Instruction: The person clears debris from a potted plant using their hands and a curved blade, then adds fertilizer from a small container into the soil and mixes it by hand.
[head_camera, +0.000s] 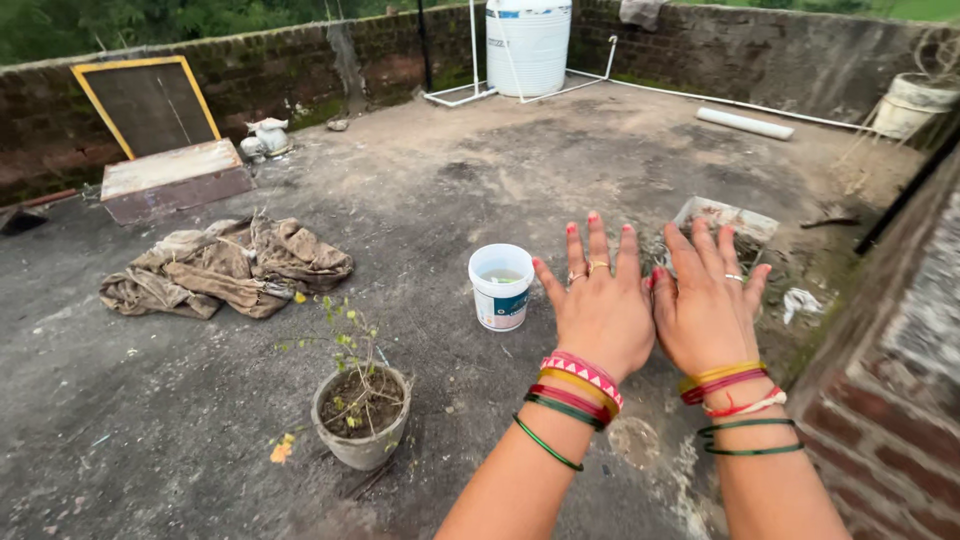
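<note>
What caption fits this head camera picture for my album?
Left hand and right hand held out flat, empty, over a rooftop near a white bucket and potted plant.

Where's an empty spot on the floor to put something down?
Bare floor lies between the white bucket, the flowerpot and the crumpled cloth, and beyond the bucket toward the water tank. It is crowded by the brick wall, beside the tray.

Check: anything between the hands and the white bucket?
Nothing visible. Left hand and right hand are held out flat, empty, side by side. The bucket stands just left of the left hand on bare floor, with no object between them.
</note>
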